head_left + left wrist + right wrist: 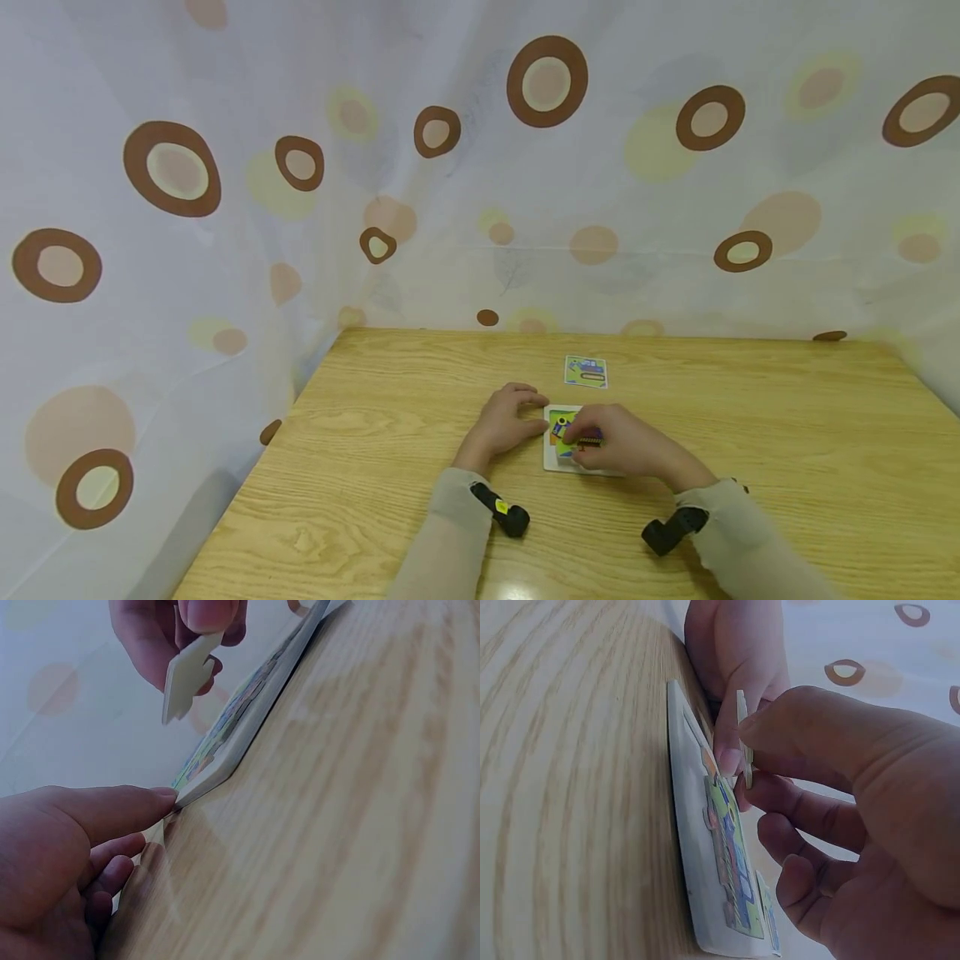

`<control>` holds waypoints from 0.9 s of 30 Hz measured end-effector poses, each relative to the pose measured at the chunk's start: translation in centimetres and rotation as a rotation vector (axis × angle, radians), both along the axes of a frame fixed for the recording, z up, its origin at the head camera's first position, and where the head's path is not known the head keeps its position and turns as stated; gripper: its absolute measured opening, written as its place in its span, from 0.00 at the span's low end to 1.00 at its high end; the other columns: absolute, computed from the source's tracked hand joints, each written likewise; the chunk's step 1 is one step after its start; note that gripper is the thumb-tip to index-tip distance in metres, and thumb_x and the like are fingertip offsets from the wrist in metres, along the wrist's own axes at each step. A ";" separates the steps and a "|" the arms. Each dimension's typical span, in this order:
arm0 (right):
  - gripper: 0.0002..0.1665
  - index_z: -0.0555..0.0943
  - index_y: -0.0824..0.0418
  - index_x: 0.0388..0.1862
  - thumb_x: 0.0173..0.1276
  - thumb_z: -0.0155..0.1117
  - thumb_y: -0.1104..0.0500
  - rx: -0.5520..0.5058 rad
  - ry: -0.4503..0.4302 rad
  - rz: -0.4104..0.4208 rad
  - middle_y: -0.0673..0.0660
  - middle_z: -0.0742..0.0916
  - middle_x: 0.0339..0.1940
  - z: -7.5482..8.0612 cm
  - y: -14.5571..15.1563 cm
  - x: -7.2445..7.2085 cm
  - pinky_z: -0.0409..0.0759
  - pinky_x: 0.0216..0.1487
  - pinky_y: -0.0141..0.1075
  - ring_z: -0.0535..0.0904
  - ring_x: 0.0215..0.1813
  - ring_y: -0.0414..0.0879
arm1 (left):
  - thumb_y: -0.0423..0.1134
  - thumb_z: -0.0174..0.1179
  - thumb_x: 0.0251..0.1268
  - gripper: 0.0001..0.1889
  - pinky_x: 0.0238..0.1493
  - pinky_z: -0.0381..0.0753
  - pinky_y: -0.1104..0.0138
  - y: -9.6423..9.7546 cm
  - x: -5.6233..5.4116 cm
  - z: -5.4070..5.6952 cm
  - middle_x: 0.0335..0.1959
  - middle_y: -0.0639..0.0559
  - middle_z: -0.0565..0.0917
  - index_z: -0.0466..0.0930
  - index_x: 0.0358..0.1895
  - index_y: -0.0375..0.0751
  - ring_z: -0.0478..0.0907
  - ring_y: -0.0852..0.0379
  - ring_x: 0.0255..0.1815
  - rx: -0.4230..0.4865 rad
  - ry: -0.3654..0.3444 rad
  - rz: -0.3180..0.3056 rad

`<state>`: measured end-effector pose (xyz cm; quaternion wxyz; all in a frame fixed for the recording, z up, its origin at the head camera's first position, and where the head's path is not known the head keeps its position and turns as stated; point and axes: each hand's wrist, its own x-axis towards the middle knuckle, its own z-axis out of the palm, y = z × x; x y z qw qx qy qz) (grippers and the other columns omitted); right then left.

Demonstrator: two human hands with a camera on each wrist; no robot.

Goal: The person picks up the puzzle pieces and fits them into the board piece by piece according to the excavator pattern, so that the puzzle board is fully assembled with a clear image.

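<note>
A small jigsaw puzzle board point(551, 466) with a white rim and a green, blue and orange picture lies flat on the table. Over its left part my right hand point(618, 443) pinches a puzzle piece point(184, 679) between thumb and fingers. The piece is thin, pale on its back and notched along one edge, and hangs tilted above the board. From the left, my left hand point(510, 421) touches the board's edge with its thumb point(135, 810), the other fingers loosely bent beside it. In the head view, the right hand hides the board's right part.
A square picture card point(586, 372) in green and blue lies behind the board. Wood-grained table point(360, 467) surrounds them, and a white curtain point(465, 183) with brown and yellow circles hangs at the back and left.
</note>
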<state>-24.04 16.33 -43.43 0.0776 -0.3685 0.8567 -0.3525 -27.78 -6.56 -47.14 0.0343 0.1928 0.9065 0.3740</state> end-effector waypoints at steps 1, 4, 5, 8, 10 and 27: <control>0.08 0.87 0.58 0.43 0.65 0.68 0.62 0.002 0.005 0.002 0.50 0.85 0.41 0.0 -0.1 0.0 0.81 0.45 0.40 0.81 0.44 0.46 | 0.43 0.67 0.65 0.17 0.67 0.65 0.52 0.0 0.0 0.0 0.65 0.51 0.73 0.84 0.57 0.49 0.66 0.46 0.67 -0.004 0.002 -0.001; 0.08 0.88 0.58 0.42 0.64 0.68 0.62 0.017 0.012 -0.002 0.49 0.84 0.41 -0.2 -0.3 -0.2 0.81 0.44 0.38 0.80 0.43 0.45 | 0.43 0.66 0.65 0.18 0.67 0.65 0.53 0.0 0.0 0.0 0.65 0.51 0.73 0.83 0.57 0.49 0.66 0.46 0.67 -0.015 0.003 -0.002; 0.08 0.88 0.58 0.42 0.64 0.69 0.62 0.023 0.013 -0.002 0.49 0.84 0.41 -0.3 -0.3 -0.2 0.80 0.44 0.38 0.80 0.43 0.45 | 0.43 0.67 0.65 0.18 0.67 0.66 0.52 0.0 0.0 0.0 0.65 0.51 0.73 0.83 0.57 0.49 0.67 0.46 0.67 -0.012 0.006 -0.004; 0.08 0.88 0.57 0.42 0.65 0.69 0.61 0.043 0.014 -0.003 0.48 0.85 0.41 -0.5 -0.5 -0.3 0.80 0.45 0.38 0.80 0.43 0.44 | 0.43 0.67 0.65 0.18 0.67 0.66 0.52 0.0 0.1 0.0 0.64 0.51 0.73 0.84 0.57 0.49 0.67 0.46 0.67 -0.011 0.005 -0.004; 0.08 0.88 0.57 0.42 0.65 0.69 0.61 0.047 0.016 0.004 0.48 0.85 0.41 -0.6 -0.5 -0.4 0.80 0.45 0.38 0.80 0.44 0.44 | 0.43 0.67 0.64 0.18 0.67 0.66 0.52 0.0 0.1 0.0 0.64 0.51 0.73 0.84 0.57 0.48 0.67 0.45 0.67 -0.009 0.005 -0.006; 0.08 0.88 0.58 0.41 0.63 0.70 0.63 0.074 0.068 0.020 0.48 0.83 0.37 -1.0 -1.2 -0.5 0.76 0.36 0.33 0.75 0.34 0.41 | 0.45 0.66 0.66 0.18 0.67 0.65 0.52 0.0 -0.2 -0.3 0.66 0.52 0.72 0.83 0.58 0.50 0.66 0.47 0.68 -0.034 0.003 -0.003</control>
